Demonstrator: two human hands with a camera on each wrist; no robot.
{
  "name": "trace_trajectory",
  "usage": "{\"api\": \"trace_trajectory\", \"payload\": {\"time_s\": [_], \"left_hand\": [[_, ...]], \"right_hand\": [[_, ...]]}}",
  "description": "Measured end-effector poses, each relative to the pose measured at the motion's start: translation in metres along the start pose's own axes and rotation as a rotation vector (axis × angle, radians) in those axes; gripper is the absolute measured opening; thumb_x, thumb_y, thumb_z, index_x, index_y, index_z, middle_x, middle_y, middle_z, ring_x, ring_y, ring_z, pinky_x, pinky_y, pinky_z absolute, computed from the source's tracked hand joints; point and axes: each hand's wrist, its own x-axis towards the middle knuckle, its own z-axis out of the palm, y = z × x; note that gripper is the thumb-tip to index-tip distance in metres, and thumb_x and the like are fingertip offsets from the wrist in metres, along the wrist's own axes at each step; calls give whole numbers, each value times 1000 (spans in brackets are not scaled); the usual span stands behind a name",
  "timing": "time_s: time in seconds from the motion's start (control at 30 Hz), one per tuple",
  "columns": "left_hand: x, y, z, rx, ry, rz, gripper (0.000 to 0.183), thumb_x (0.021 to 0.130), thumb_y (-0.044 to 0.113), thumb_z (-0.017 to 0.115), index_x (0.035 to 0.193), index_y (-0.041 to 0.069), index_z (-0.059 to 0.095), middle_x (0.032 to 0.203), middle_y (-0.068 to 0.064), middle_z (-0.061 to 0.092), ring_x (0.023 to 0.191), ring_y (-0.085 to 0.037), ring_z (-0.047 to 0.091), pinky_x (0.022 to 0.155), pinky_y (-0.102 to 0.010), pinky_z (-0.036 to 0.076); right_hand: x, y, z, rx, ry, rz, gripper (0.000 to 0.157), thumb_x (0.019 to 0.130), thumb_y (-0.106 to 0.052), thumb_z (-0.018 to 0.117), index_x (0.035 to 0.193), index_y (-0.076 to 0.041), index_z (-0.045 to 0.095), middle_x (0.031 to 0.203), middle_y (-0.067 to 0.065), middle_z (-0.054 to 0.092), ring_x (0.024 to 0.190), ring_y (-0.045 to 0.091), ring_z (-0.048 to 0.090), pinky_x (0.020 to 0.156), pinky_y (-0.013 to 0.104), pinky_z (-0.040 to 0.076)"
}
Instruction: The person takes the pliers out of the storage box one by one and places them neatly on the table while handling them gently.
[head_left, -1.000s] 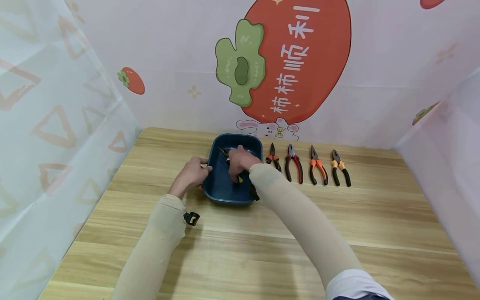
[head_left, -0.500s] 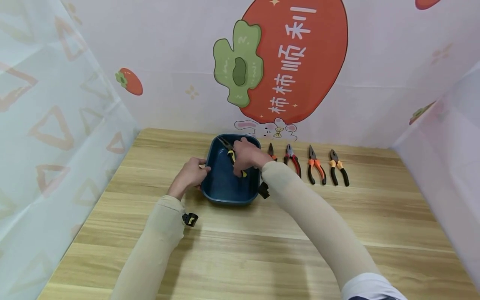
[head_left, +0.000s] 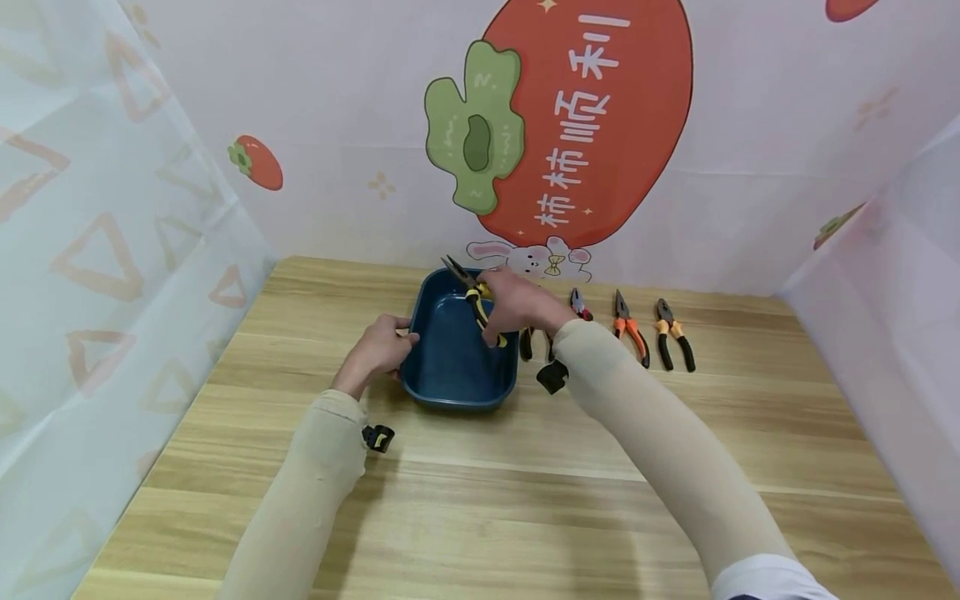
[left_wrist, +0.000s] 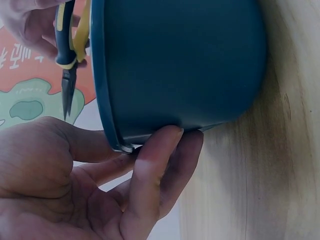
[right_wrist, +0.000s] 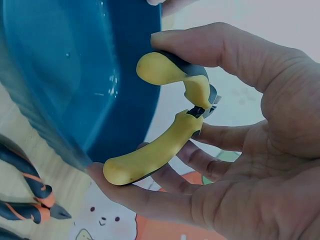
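A blue plastic bin [head_left: 456,367] stands on the table. My left hand [head_left: 381,347] holds its left wall, thumb and fingers pinching the rim in the left wrist view. My right hand [head_left: 519,303] grips long-nose pliers [head_left: 476,302] with yellow and black handles, above the back right part of the bin. Their slim dark nose points back and left. In the right wrist view the handles [right_wrist: 150,156] are spread, thumb on one and fingers round the other. The bin's inner floor [head_left: 450,321] shows bare where it can be seen.
Right of the bin several pliers lie in a row: a pair [head_left: 527,343] partly covered by the right arm, red-handled pliers [head_left: 577,302], orange-handled pliers [head_left: 628,323] and yellow-black pliers [head_left: 675,333]. A printed cloth wall [head_left: 337,208] rises behind the table.
My right hand has lifted the long-nose pliers up out of the bin and moved right and back. My left hand stays on the bin's left wall.
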Motion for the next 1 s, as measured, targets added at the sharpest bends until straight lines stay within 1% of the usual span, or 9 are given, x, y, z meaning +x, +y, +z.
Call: {"api": "trace_trajectory", "payload": {"time_s": [0.17,0.27,0.4,0.5,0.6,0.7,0.77,0.93,1.0], "left_hand": [[1,2,0,7,-4,-8,50,108,17,48,153,-4,40,111,-29,65,49,-19,60,55,-38,59],[1,4,1,15,-4,-2,50,108,16,48,152,-5,40,110,-28,66,48,-19,59,55,-39,59],[0,5,1,23,2,11,50,108,17,48,152,-5,40,98,-25,68,47,-18,58,54,-38,59],[0,6,1,26,9,16,50,108,17,48,152,-4,40,90,-23,67,47,-19,58,55,-39,59],[-1,4,1,25,14,16,49,109,17,47,153,-5,39,93,-23,66,49,-20,59,56,-40,59],[-2,3,1,23,17,15,50,109,17,46,153,-5,39,102,-25,66,51,-21,60,58,-41,60],[-2,2,1,22,18,15,50,109,17,46,153,-5,39,106,-27,66,51,-21,61,58,-41,60],[-2,0,0,-3,11,17,50,109,17,47,153,-6,38,113,-28,64,56,-22,63,58,-41,60],[-3,0,1,-17,7,19,50,108,16,47,152,-5,39,113,-27,63,61,-22,64,58,-41,60]], "right_hand": [[-11,9,-6,17,28,-3,93,76,-14,89,154,-10,38,149,14,37,123,30,43,103,48,50],[-16,17,-8,22,35,-22,93,76,-11,89,154,-9,39,146,14,39,121,30,45,101,48,51],[-22,29,-9,33,45,-32,95,75,-8,87,155,-9,37,151,16,37,123,31,46,100,49,51],[-27,39,-10,57,54,-19,97,75,-7,87,156,-8,35,156,18,32,124,33,47,101,51,50],[-33,51,-13,83,57,-5,96,75,-5,86,157,-8,35,158,19,30,123,34,48,101,52,50],[-39,62,-16,98,56,17,97,76,-4,86,158,-9,33,158,20,29,127,36,46,102,54,49],[-42,71,-17,103,55,32,97,77,-4,85,158,-8,32,158,21,29,125,38,48,102,55,49],[-50,97,-17,118,69,79,96,79,-7,85,158,-5,31,157,22,30,133,41,43,104,58,46],[-55,107,-17,124,77,91,95,80,-8,85,158,-4,31,157,23,30,139,42,37,106,60,44]]}}
